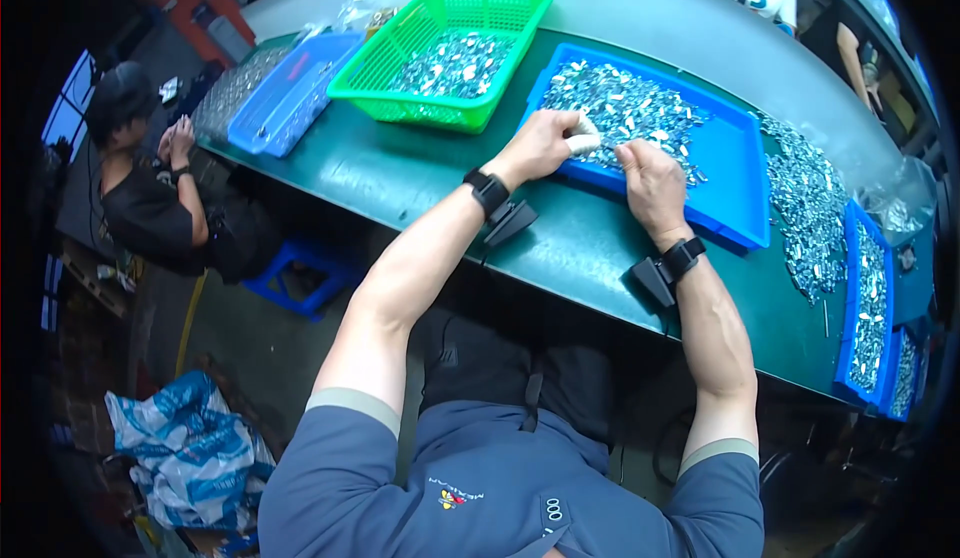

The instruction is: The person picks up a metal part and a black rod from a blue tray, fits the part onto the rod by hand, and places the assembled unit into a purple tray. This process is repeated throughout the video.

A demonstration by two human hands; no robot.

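Note:
Both my hands are over the near edge of a blue tray point(735, 173) that holds a heap of small shiny metal pieces point(630, 98). My left hand point(545, 144) is closed in a pinch, with white coverings on its fingertips. Close to its right, my right hand point(656, 184) also pinches, thumb against curled fingers. Whatever lies between the fingertips of either hand is too small to make out. The tray's right part shows bare blue bottom.
A green basket point(440, 108) with similar pieces stands left of the tray, beside a translucent blue bin point(290, 93). Loose pieces point(805, 208) and narrow blue trays point(850, 358) are at the right. A co-worker point(150, 178) sits at the left.

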